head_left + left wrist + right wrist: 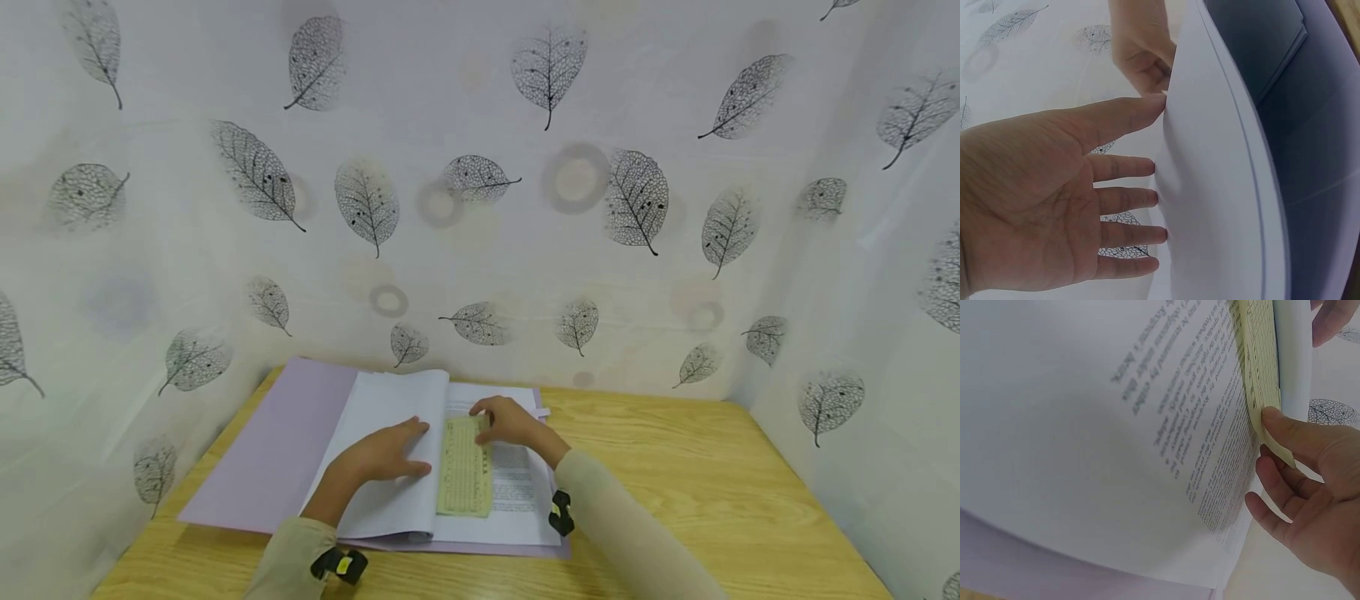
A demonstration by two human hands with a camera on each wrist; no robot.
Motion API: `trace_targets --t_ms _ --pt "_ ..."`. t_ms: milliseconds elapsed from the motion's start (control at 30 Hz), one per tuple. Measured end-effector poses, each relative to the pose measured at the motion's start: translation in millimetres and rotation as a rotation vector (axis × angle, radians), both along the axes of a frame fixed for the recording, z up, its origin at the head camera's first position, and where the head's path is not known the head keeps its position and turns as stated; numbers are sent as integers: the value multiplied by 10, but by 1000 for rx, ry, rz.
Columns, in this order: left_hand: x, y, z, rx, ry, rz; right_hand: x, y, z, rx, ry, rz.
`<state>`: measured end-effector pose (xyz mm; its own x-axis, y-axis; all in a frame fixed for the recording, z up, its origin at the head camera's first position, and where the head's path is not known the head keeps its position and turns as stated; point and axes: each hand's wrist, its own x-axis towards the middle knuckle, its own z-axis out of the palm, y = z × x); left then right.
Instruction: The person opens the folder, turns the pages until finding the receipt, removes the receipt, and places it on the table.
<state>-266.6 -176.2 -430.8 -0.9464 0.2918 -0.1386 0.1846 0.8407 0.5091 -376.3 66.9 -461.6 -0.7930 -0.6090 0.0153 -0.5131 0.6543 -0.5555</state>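
Observation:
A lilac folder (300,433) lies spread on the table with a thick stack of white pages (375,508) turned to its left side. My left hand (386,452) rests on those turned pages, its fingers straight and spread; the left wrist view shows the fingertips (1159,235) against the paper. On the printed right page (517,492) lies a narrow yellow printed slip (463,475), close to the fold. My right hand (508,421) pinches the slip's upper right corner between thumb and fingers, and that corner bends up in the right wrist view.
The wooden table (675,467) extends to the right of the folder. A pale curtain (480,250) with leaf prints hangs behind and on both sides. A small white tab (542,412) sticks out at the folder's right edge.

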Motion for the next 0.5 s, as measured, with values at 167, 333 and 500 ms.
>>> trace_targets --t_ms 167,333,500 --pt "-7 5 -3 1 -8 0 16 28 18 -17 33 30" --pt "-5 14 -9 6 -22 9 37 68 80 -23 31 73" --pt "2 24 -10 7 -26 18 48 114 163 -22 -19 96"
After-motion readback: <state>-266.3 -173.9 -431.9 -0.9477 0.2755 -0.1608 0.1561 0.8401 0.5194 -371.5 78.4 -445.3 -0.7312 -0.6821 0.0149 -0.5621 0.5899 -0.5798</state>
